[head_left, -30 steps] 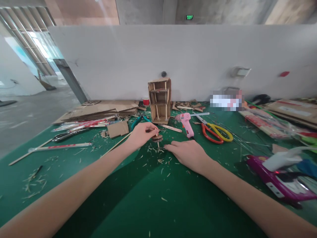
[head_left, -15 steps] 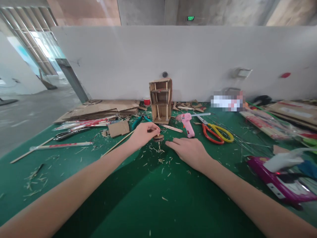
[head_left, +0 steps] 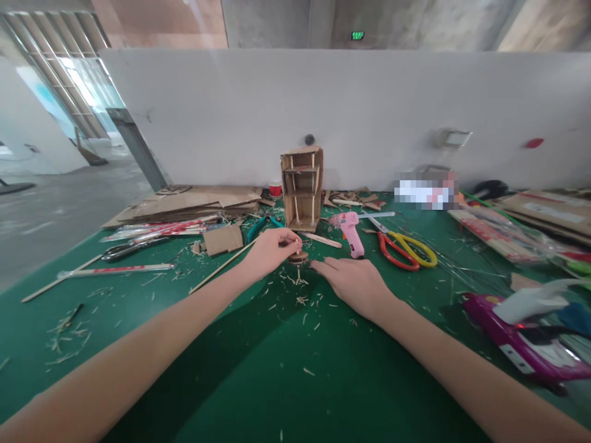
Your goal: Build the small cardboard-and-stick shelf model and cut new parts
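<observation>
My left hand (head_left: 270, 251) pinches the top of a thin wooden stick that carries small round cardboard discs (head_left: 298, 258), held upright with its tip on the green mat (head_left: 258, 363). My right hand (head_left: 355, 283) rests flat on the mat just right of the discs, fingers stretched toward them, holding nothing. Wood shavings lie scattered around both hands. A small cardboard shelf model (head_left: 302, 187) stands upright behind the hands.
A pink glue gun (head_left: 350, 232) and red-and-yellow scissors (head_left: 404, 247) lie to the right of the model. Flat cardboard sheets (head_left: 184, 202), long sticks and black scissors (head_left: 132, 247) lie at left. A purple packet (head_left: 521, 344) and plastic-wrapped supplies sit at right. A white partition wall backs the table.
The hands have barely moved. My right hand's fingers have crept slightly closer to the discs, and the view has shifted a little.
</observation>
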Available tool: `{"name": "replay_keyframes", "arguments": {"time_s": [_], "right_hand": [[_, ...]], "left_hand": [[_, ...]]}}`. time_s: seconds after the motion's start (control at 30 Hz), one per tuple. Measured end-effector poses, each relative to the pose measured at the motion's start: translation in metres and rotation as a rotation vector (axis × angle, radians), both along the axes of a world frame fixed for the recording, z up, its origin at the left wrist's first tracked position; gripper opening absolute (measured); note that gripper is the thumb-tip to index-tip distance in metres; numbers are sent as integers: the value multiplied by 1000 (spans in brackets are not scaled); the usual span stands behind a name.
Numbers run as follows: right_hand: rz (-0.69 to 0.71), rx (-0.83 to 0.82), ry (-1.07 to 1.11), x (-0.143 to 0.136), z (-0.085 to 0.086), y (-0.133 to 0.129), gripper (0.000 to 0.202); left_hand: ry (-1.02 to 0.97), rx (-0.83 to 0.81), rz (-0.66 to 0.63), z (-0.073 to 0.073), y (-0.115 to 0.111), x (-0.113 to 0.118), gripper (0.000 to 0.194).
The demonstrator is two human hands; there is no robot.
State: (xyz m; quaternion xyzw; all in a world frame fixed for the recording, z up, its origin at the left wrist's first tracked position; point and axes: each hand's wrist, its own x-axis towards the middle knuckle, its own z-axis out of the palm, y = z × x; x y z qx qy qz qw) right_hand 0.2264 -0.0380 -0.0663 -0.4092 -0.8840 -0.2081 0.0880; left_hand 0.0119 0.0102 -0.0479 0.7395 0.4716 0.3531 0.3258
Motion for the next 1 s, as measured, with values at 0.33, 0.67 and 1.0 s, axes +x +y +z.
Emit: {"name": "replay_keyframes", "arguments": {"time_s": [0.33,0.67,1.0], "right_hand": [[-16,11,-9,3,-1,3,36],[37,-41,-24,4,0,5,36],[45,-119,-30,3,6,2,35]], "left_hand": [[-14,-25,1,1,1,1,16],[-34,-61,12,-2,3,0,17],[-53,-60,12,-2,3,0,15]]}}
